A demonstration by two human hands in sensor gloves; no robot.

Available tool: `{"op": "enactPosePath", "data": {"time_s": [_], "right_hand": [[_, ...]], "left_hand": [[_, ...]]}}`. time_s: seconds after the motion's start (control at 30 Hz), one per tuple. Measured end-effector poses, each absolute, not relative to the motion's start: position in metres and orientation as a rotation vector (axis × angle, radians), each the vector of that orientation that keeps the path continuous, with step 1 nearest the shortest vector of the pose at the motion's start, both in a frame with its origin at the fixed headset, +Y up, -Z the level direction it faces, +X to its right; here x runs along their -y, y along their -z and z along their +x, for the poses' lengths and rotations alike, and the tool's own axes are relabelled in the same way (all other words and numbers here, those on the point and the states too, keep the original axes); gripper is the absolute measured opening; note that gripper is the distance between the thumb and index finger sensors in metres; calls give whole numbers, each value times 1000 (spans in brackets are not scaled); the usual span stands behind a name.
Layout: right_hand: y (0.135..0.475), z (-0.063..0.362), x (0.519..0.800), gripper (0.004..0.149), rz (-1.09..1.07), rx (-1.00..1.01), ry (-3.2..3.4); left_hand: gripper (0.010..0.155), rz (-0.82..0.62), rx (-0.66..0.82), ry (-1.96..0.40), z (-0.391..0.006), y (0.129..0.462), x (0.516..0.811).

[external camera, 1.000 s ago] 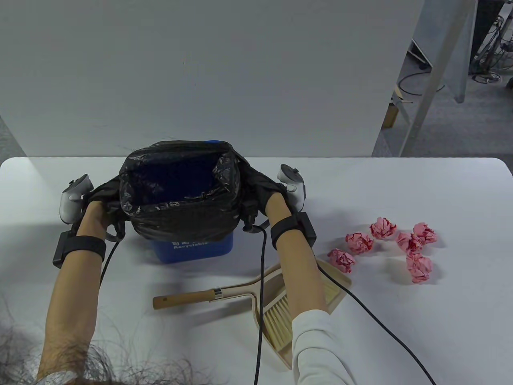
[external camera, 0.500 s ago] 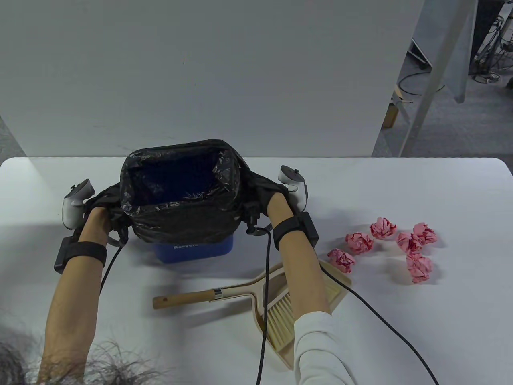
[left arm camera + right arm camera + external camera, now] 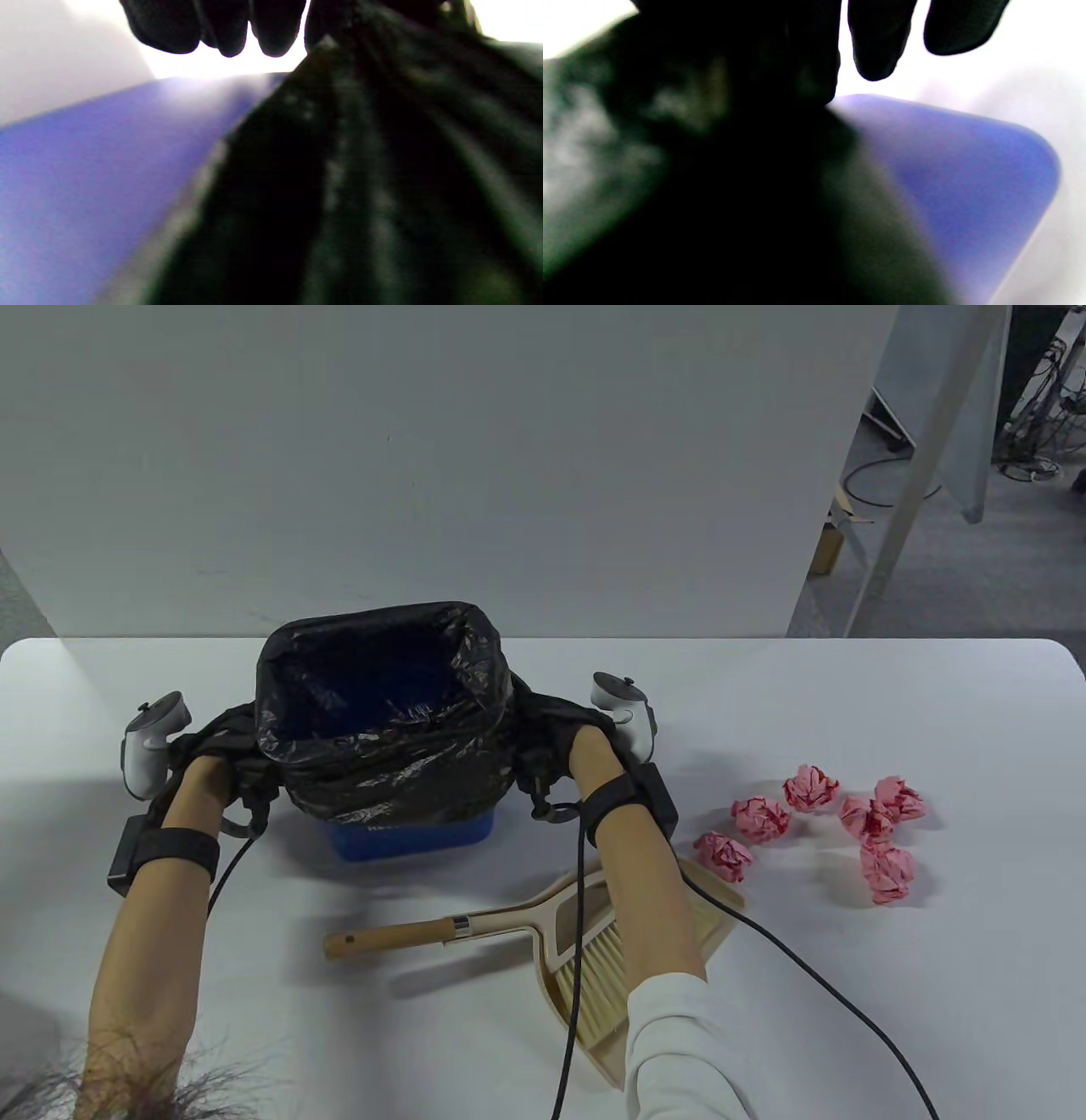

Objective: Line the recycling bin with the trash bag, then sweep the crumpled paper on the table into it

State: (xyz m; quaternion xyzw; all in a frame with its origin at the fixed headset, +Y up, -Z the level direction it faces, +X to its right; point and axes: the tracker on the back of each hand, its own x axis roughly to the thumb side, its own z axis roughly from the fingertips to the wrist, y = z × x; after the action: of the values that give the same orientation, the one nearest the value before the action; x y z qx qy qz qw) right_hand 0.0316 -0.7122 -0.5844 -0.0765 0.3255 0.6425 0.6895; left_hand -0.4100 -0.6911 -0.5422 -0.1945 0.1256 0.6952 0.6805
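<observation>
A blue recycling bin [image 3: 416, 836] stands at the table's left middle, its mouth lined by a black trash bag [image 3: 390, 763] that drapes almost to its base. My left hand [image 3: 222, 753] grips the bag's edge at the bin's left side. On the other side my right hand [image 3: 556, 734] grips the bag the same way. Both wrist views are blurred: black bag plastic [image 3: 360, 169] beside the blue bin wall [image 3: 106, 169], gloved fingers [image 3: 878, 38] at the top, with the bag [image 3: 712, 190] and the bin [image 3: 946, 169] below. Several pink crumpled paper balls [image 3: 814, 819] lie at the right.
A beige dustpan [image 3: 713, 916] with a hand brush [image 3: 407, 937] in it lies near the front, under my right forearm. Black glove cables trail off the front edge. A white wall panel stands behind the table.
Both hands have pulled the bag's edges down and toward the front. The bag now covers more of the bin's front, hiding most of its white lettering.
</observation>
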Motion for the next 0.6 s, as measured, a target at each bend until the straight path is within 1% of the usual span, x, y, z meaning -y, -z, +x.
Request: {"op": "enactPosePath", "data": {"time_s": [0.07, 0.17, 0.27, 0.37, 0.6], "right_hand": [[582, 33, 712, 43, -160, -710, -1439], [579, 34, 711, 44, -142, -701, -1453], [574, 35, 710, 47, -129, -689, -1436], [569, 37, 709, 54, -124, -672, -1405], [552, 52, 707, 61, -109, -633, -1384]], "left_hand": [[56, -388, -260, -1531, -412, 540, 690], [56, -272, -189, -1454, -416, 535, 685], [55, -185, -150, -1370, -420, 528, 679], [57, -128, -138, -1310, -422, 523, 676], [66, 43, -135, -1251, -425, 502, 671]]}}
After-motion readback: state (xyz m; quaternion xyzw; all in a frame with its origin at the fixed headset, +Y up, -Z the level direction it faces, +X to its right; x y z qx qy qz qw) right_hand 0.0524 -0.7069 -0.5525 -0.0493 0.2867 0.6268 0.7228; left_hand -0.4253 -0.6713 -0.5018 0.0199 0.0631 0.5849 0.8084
